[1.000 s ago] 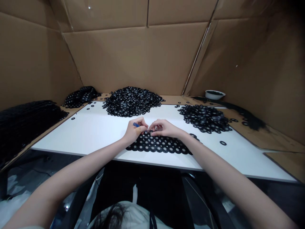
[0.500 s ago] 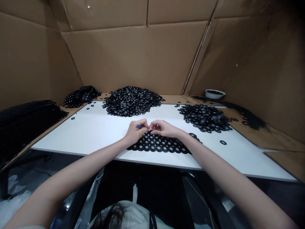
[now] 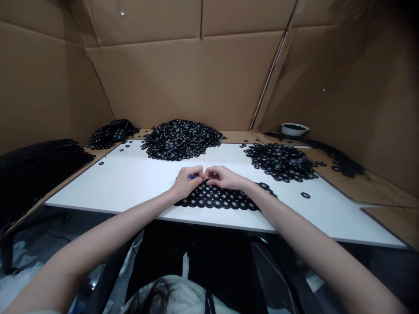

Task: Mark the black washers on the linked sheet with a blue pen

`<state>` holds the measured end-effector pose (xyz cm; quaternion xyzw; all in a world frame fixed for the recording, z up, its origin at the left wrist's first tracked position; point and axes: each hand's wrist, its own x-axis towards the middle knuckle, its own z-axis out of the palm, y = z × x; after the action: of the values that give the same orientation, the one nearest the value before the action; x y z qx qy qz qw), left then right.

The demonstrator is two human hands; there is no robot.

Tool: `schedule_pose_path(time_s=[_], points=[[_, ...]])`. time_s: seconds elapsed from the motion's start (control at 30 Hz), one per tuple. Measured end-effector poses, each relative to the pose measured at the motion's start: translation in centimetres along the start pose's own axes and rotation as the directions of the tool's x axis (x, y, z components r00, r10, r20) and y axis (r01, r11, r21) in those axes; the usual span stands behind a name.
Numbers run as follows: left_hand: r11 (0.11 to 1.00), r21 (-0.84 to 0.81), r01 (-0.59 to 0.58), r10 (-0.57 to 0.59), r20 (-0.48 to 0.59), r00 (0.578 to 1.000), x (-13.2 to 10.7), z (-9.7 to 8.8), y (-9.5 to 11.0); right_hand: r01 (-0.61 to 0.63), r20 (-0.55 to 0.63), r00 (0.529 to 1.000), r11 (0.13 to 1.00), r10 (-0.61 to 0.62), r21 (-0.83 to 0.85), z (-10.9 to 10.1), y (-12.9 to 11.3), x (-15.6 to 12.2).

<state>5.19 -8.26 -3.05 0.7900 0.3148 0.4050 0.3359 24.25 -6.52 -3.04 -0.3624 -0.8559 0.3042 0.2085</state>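
A black sheet of joined rubber rings (image 3: 219,199) lies on the white table (image 3: 131,179) just in front of me. My left hand (image 3: 186,181) is closed in a pinch round a small blue tool (image 3: 191,176) at the sheet's far edge. My right hand (image 3: 223,176) is also pinched shut, fingertips meeting the left hand's at that same edge. What the right fingers hold is too small to make out.
A big heap of black rings (image 3: 181,139) sits at the back centre, a second heap (image 3: 281,161) at the right, a smaller one (image 3: 111,132) at back left. Stacked black sheets (image 3: 36,168) lie on the left. A white bowl (image 3: 294,129) stands far right. Cardboard walls enclose the table.
Both hands stay pinched together at the sheet's far edge, with only small finger movements. The view has shifted slightly.
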Motion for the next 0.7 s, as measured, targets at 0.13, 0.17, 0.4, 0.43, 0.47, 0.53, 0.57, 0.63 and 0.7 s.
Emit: schedule_pose_path(time_s=[0.13,0.17,0.4,0.43,0.47,0.53,0.57,0.63,0.7], points=[[1.000,0.016,-0.013,0.012,0.055,0.998,-0.01,-0.05,0.36,0.026,-0.014,1.000,1.000,-0.026,-0.012,0.05,-0.09,0.10],[1.000,0.016,-0.021,0.019,0.065,0.998,0.00,-0.06,0.39,0.031,-0.016,0.999,0.999,-0.031,-0.014,0.06,-0.10,0.12],[0.998,0.027,-0.054,0.051,0.086,0.995,0.12,0.15,-0.05,0.033,-0.003,0.999,0.999,-0.033,0.023,0.11,0.14,0.16],[0.998,0.033,-0.054,0.051,0.089,0.995,0.14,0.18,-0.07,0.032,-0.001,0.999,0.999,-0.032,0.031,0.12,0.19,0.15],[0.998,0.042,-0.054,0.050,0.095,0.994,0.15,0.20,-0.07,0.031,0.002,1.000,0.999,-0.031,0.037,0.13,0.23,0.15],[0.997,0.063,-0.054,0.047,0.108,0.993,0.15,0.22,-0.04,0.027,0.008,1.000,0.998,-0.027,0.049,0.15,0.27,0.16],[0.996,0.072,-0.054,0.046,0.112,0.993,0.14,0.22,-0.02,0.022,0.009,1.000,0.998,-0.022,0.054,0.16,0.27,0.18],[0.995,0.081,-0.055,0.046,0.113,0.993,0.11,0.22,-0.01,0.011,0.008,1.000,0.998,-0.011,0.063,0.19,0.25,0.23],[0.995,0.083,-0.063,0.054,0.115,0.992,0.08,0.22,-0.02,0.005,0.008,1.000,0.997,-0.006,0.072,0.22,0.24,0.29]])
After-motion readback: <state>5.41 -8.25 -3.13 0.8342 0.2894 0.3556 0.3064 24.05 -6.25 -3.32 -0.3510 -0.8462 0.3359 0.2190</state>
